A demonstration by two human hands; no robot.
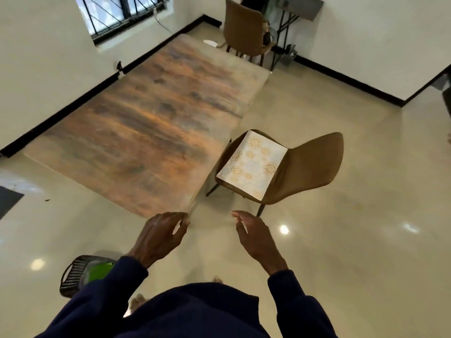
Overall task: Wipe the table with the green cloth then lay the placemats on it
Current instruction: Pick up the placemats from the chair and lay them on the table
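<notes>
Left grip (161,237) and right grip (256,240) are released, empty. Likely risk: taking the 1 o'clock placemats (252,164) before the 7 o'clock green cloth (100,272) leaves the desk (146,118) unwiped.

Cream walls (36,69) with black skirting (61,113), glossy beige floor (341,240) showing bright light spots (284,229). Barred window (114,13) far left, one brown chair (241,28) far back, another brown chair (310,167) nearer on the right.

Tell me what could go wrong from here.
1. The left hand and right hand are empty; the green cloth lies in a basket low behind the left arm, so wiping might get skipped.
2. The placemats sit on a chair seat beside the table; they could slide off if the chair is bumped.
</notes>
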